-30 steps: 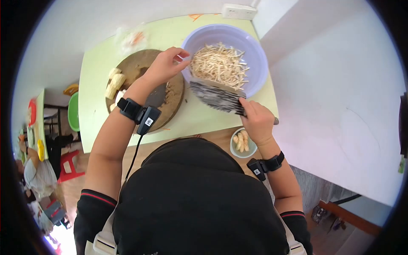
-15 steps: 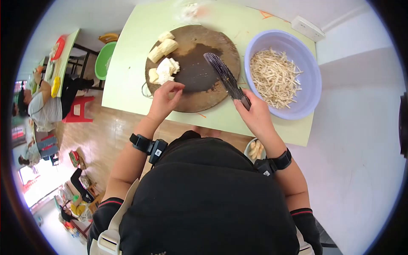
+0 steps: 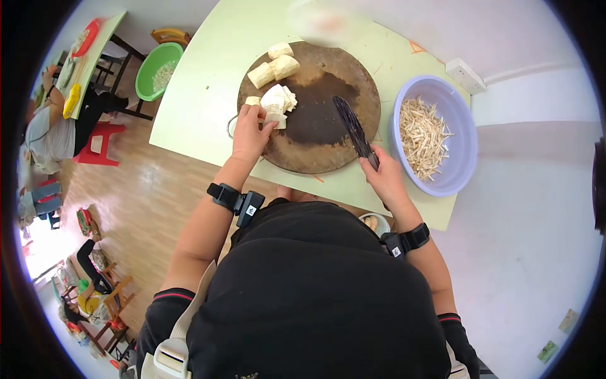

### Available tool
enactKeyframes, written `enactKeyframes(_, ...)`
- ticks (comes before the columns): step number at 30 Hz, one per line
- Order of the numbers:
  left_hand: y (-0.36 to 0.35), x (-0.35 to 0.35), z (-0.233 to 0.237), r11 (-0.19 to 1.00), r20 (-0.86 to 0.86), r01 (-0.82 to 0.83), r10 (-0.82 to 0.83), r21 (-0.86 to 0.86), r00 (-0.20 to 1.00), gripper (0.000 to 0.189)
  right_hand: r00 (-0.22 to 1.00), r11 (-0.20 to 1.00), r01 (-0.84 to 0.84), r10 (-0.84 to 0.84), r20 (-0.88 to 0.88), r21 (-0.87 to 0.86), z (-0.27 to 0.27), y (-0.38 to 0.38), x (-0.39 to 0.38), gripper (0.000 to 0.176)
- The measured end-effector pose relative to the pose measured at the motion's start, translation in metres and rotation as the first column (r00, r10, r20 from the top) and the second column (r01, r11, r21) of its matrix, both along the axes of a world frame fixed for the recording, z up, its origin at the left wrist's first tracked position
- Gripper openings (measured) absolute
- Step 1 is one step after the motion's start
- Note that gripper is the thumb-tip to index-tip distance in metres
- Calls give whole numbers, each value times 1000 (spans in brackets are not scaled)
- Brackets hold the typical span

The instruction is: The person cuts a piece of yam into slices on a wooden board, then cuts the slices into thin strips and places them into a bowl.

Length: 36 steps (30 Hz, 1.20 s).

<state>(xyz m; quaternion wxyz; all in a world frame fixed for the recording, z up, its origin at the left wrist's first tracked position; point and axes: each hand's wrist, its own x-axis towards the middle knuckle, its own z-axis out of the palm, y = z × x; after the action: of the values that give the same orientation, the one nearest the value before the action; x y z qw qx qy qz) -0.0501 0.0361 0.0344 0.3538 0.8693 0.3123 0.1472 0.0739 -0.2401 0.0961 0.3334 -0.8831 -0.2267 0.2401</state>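
Observation:
A round wooden chopping board (image 3: 315, 158) lies on the pale green table. My left hand (image 3: 250, 131) is at the board's left edge, thumb and fingers pinched on a pale slice (image 3: 275, 120) beside a pile of white slices (image 3: 276, 98). Above the pile lie peeled pale chunks (image 3: 283, 66). My right hand (image 3: 385, 175) grips the handle of a dark-bladed knife (image 3: 355, 126), its blade slanting up and left over the board's right part. A lavender bowl (image 3: 466, 139) with thin pale strips (image 3: 423, 136) stands right of the board.
A blurred clear bag (image 3: 322, 22) lies behind the board. A power socket (image 3: 466, 76) is by the wall. Below the table edge is a small bowl (image 3: 377, 222). On the left are a green basin (image 3: 146, 79), a red stool (image 3: 100, 144) and a seated person (image 3: 55, 136) at another table.
My left hand has moved from bare board to the pale slices and closed on one. The view has shifted, so the board and bowl appear further right. The knife stays in my right hand.

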Motion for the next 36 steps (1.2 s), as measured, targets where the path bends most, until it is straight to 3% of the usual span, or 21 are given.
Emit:
enactKeyframes(1,3,-2,-1,1000,5,-8,8,-10,1000,30,999,1000,-13,12,-48,-13,-1,1,0,31)
enactKeyframes(3,11,-8,-5,962,-53,5,-21,-274,998,25,995,999,-31,27,-96,-35,0,5,-3,33)
enactKeyframes(4,15,-10,-10,959,-50,3,-18,-282,999,25,992,998,-42,36,-121,-51,1,8,-5,34)
enactKeyframes(6,19,-12,-13,868,178,125,-43,-480,983,21,989,996,-49,37,-144,-75,2,11,-8,35)
enactKeyframes(10,17,3,4,779,302,256,-90,-572,949,22,991,998,10,-18,-134,-64,5,14,-11,35)
enactKeyframes(13,9,24,13,652,221,352,-278,-671,935,31,989,997,56,-63,-133,-60,3,14,-15,33)
enactKeyframes(14,4,33,14,648,228,361,-284,-671,931,31,988,996,67,-73,-135,-51,2,15,-16,33)
enactKeyframes(16,-7,49,11,514,242,365,-293,-776,925,36,987,996,75,-81,-139,-52,2,16,-16,33)
enactKeyframes(18,-15,55,1,539,216,359,-311,-762,926,41,985,995,81,-89,-148,-56,2,15,-17,33)
enactKeyframes(19,-17,55,-4,745,175,401,-367,-533,914,44,977,994,107,-109,-186,-19,4,15,-17,34)
enactKeyframes(20,-18,56,-8,871,124,426,-408,-245,905,46,967,991,136,-128,-221,21,6,14,-15,35)
enactKeyframes(24,-5,51,11,784,144,554,-536,-279,832,36,941,981,183,-159,-300,56,3,10,-5,38)
enactKeyframes(26,-3,52,7,769,168,566,-541,-298,824,27,943,995,101,-104,-315,-26,11,12,-2,39)
enactKeyframes(27,-3,54,9,721,123,561,-566,-406,815,27,944,994,112,-112,-311,-18,11,13,0,39)
enactKeyframes(28,-4,57,10,667,79,543,-593,-510,802,27,994,999,35,-37,-100,-29,10,16,1,41)
enactKeyframes(29,-5,62,10,525,128,561,-647,-641,752,37,993,997,-37,43,113,-61,9,19,2,43)
enactKeyframes(30,-11,64,18,523,126,569,-656,-635,744,37,993,998,-25,31,117,-54,14,25,2,43)
enactKeyframes(32,-33,69,40,197,335,491,-519,-848,786,50,980,994,-56,73,185,-94,29,39,4,46)
enactKeyframes(34,-44,80,40,209,331,514,-556,-832,762,57,963,994,-88,102,249,-69,18,45,9,48)
enactKeyframes(36,-47,89,40,139,244,313,-369,-940,897,62,907,964,-263,240,346,22,14,50,8,60)
